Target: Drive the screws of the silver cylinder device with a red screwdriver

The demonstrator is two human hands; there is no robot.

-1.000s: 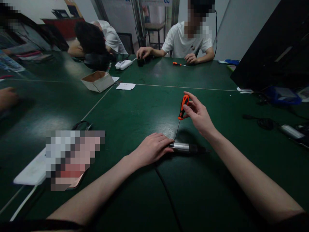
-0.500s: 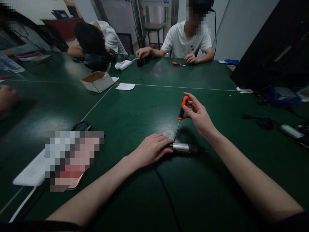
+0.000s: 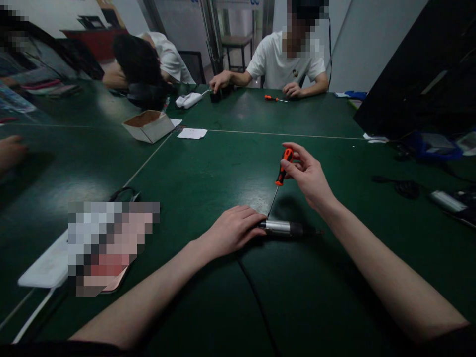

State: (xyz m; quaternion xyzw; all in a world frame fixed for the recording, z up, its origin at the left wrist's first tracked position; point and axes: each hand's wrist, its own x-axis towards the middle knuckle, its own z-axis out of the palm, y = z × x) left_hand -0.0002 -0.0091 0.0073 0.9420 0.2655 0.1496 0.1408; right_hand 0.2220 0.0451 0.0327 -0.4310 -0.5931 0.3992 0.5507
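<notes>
My right hand point(image 3: 308, 173) has its thumb and fingers closed round the orange and black handle of a screwdriver point(image 3: 284, 167). The screwdriver leans, its thin shaft running down to the tool beside my left fingertips; the exact spot it meets is hidden. Under my left hand point(image 3: 238, 229) lies a silver and black cylindrical power tool point(image 3: 278, 227), which looks like a corded electric screwdriver. My left fingers wrap over its rear end and hide that part. Its narrow tip points right. A black cord point(image 3: 256, 295) runs from beneath my left hand towards me.
On the left lie a white power strip point(image 3: 42, 265) and a blurred pink phone point(image 3: 118, 283). Beyond them stands an open cardboard box point(image 3: 150, 130). Across the green table sits a person point(image 3: 284, 64) near another screwdriver point(image 3: 271, 98). Cables and a metallic device point(image 3: 448, 201) lie right.
The screwdriver handle has turned slightly in my right fingers and shifted a touch to the right. My left hand and the power tool keep their place.
</notes>
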